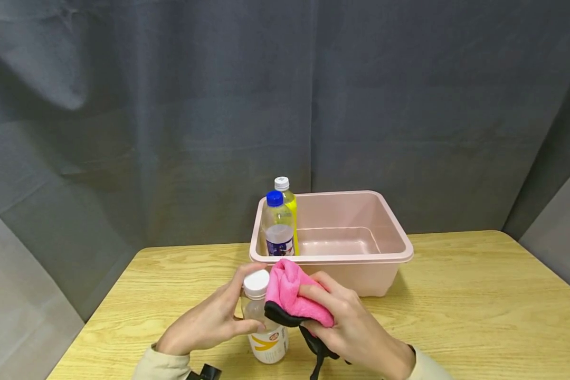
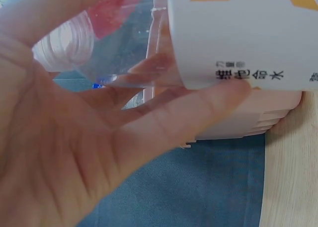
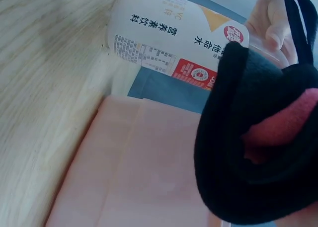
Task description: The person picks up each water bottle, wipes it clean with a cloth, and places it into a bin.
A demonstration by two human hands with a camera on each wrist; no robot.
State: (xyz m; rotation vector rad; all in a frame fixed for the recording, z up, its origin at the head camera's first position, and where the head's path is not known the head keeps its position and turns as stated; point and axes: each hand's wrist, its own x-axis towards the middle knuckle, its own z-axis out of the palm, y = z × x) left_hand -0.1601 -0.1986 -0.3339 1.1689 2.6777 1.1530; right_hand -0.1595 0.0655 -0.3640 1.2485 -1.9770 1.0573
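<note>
A clear plastic bottle (image 1: 269,344) with a white cap and a white label stands upright on the table. My left hand (image 1: 211,321) holds it near the top, thumb on the front side and fingers reaching round behind. In the left wrist view the thumb lies against the label of the bottle (image 2: 238,38). My right hand (image 1: 353,322) grips a bunched pink cloth (image 1: 291,287) with black edging and a dangling strap. In the right wrist view the cloth (image 3: 221,172) hides part of the bottle (image 3: 164,38); whether they touch I cannot tell.
Just beyond the hands sits a pale pink plastic bin (image 1: 332,259). Inside its left end stand a blue-capped bottle (image 1: 280,232) and a white-capped bottle of yellow liquid (image 1: 291,203). The wooden table (image 1: 475,295) ends at a dark curtain (image 1: 218,121).
</note>
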